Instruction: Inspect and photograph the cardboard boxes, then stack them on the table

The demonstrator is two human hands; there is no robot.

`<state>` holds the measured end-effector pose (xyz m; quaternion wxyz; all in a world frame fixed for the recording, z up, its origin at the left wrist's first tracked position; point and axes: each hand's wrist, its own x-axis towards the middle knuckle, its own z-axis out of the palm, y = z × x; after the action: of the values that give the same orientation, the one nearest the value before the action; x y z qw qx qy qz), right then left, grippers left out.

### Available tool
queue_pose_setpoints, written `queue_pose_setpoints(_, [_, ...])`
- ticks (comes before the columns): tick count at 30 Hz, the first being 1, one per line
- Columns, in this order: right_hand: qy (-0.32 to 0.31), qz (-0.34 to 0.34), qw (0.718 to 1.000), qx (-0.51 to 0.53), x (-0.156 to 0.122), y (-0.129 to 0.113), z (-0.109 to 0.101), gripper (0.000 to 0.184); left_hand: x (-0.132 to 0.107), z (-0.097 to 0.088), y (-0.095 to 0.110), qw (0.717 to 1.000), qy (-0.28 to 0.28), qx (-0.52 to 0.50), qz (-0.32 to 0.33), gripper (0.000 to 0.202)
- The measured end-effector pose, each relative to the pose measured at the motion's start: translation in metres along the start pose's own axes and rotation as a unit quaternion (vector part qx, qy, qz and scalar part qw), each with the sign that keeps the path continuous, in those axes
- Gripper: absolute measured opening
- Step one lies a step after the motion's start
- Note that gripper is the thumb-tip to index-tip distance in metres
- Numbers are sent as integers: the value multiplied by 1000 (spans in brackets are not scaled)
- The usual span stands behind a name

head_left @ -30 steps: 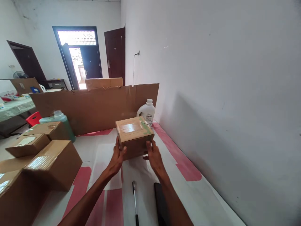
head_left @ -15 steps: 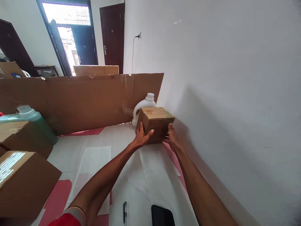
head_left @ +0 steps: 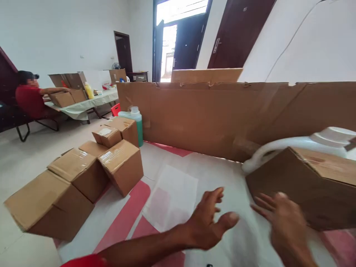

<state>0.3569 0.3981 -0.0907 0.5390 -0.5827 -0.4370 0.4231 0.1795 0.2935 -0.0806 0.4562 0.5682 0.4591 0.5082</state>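
Observation:
A cardboard box (head_left: 303,185) sits at the right in front of a white jug (head_left: 333,138). Neither hand grips it. My left hand (head_left: 207,218) is over the white table covering (head_left: 225,178), fingers apart and nothing in them. Nearer the box, my right hand (head_left: 286,218) hovers in front of its side, slightly blurred, with fingers spread; whether it touches the box I cannot tell. To the left stands a group of several cardboard boxes (head_left: 121,167), with a jug of green liquid (head_left: 138,124) behind them.
A long cardboard panel (head_left: 194,115) stands along the far side of the table. Beyond, at the left, a person in a red top (head_left: 30,96) sits at another table (head_left: 83,105) with boxes and a yellow bottle (head_left: 89,91). Doors (head_left: 189,40) line the back wall.
Both hands have let go of the box by the white jug and drawn back from it. My view has swung left, bringing in more boxes and the seated person.

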Motion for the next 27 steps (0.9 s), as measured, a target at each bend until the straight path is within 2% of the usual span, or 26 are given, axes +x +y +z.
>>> queue_pose_setpoints(3, [-147, 14, 989, 21, -59, -1, 87, 71, -117, -34, -17, 988, 154, 16, -1, 66])
queue_pose_setpoints(5, [-244, 3, 969, 38, -99, -2, 153, 72, -182, -60, -36, 960, 269, 75, -28, 64])
queue_pose_setpoints(6, [-278, 0, 959, 49, -117, -2, 186, 75, -207, -76, -46, 940, 321, 110, -47, 65])
queue_pose_setpoints(7, [-309, -2, 949, 62, -134, -2, 217, 79, -227, -92, -54, 918, 365, 139, -67, 63])
queue_pose_setpoints(9, [-358, -2, 930, 81, -163, -1, 270, 87, -250, -126, -63, 884, 419, 184, -96, 66])
queue_pose_setpoints(11, [-396, 0, 913, 96, -191, 3, 305, 95, -256, -159, -64, 860, 446, 217, -117, 71])
queue_pose_setpoints(12, [-410, 1, 907, 102, -204, 6, 315, 97, -255, -173, -63, 855, 450, 227, -124, 72])
queue_pose_setpoints(14, [-423, 2, 900, 107, -227, 16, 320, 98, -250, -193, -59, 858, 442, 232, -123, 75])
queue_pose_setpoints(16, [-419, 4, 902, 104, -243, 27, 306, 96, -249, -200, -56, 870, 423, 229, -111, 76])
queue_pose_setpoints(19, [-393, 23, 915, 88, -251, 38, 266, 96, -263, -186, -47, 882, 384, 262, -81, 76])
queue_pose_setpoints(22, [-363, 61, 927, 72, -248, 42, 219, 97, -291, -162, -25, 891, 277, 360, -28, 79])
queue_pose_setpoints(25, [-350, 108, 929, 60, -247, 43, 177, 92, -308, -151, 5, 871, 177, 457, 41, 85])
queue_pose_setpoints(27, [-350, 142, 924, 57, -250, 44, 156, 86, -309, -154, 23, 854, 157, 491, 74, 81])
